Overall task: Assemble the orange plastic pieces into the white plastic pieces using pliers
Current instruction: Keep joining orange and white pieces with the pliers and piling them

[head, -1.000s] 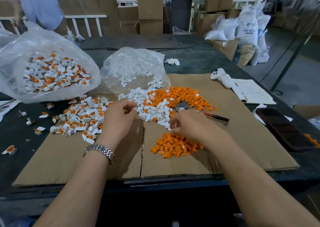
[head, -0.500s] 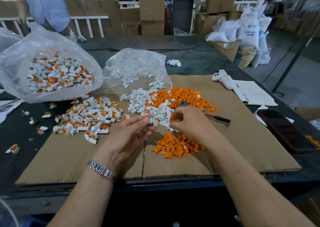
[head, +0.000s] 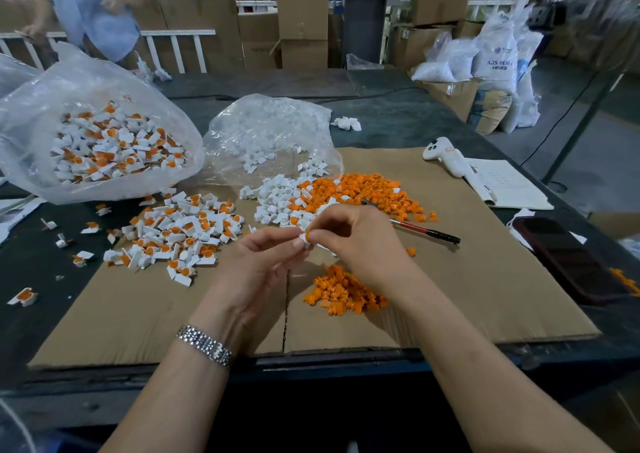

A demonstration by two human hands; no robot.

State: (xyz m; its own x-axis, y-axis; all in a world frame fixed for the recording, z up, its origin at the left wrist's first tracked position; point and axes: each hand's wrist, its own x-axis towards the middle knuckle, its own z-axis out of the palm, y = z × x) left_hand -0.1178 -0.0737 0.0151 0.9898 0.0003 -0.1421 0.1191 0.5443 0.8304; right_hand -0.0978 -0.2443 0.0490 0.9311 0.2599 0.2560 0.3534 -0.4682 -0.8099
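A small white piece (head: 304, 239) sits pinched between both hands above the cardboard sheet (head: 485, 279), just in front of the mixed white-and-orange heap (head: 332, 196). The left hand (head: 263, 262) grips it from below with thumb and fingertips; the right hand (head: 353, 238) pinches it from above, seemingly seating an orange insert, though the insert itself is barely visible. Best to line the parts squarely before pressing. The pliers (head: 415, 228) lie untouched just right of the hands, near the smaller orange pile (head: 343, 291).
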